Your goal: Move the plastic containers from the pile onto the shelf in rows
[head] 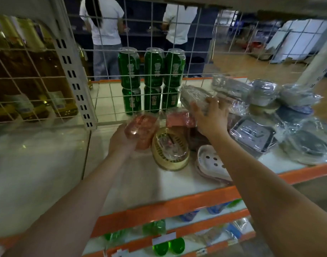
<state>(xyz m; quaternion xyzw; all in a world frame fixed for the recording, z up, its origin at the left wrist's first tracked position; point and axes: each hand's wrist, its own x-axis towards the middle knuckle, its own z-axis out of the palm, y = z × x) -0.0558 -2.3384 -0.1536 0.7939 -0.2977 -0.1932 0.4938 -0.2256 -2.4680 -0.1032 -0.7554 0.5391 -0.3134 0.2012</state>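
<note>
We've got left hand (pixel 121 140) gripping the pink container (pixel 143 129), right hand (pixel 209 117) clutching a wrapped container (pixel 194 96) at the pile's (pixel 270 117) 9 o'clock edge; slick film could slip, toppling the stack.

The shelf (pixel 140 186) carries stacked cans (pixel 151 80) at the back against the wire grid (pixel 110 52). Before the cans lies a wrapped container (pixel 143 131) in the left hand (pixel 121 140), with an oval basket (pixel 170 151) just right of it and a soap dish (pixel 212 162) further right. The right hand (pixel 210 117) rests on a wrapped container (pixel 194 97) behind these. The pile of wrapped containers (pixel 281 127) fills the shelf's right side. Bottles (pixel 29 80) stand left, beyond the upright.
</note>
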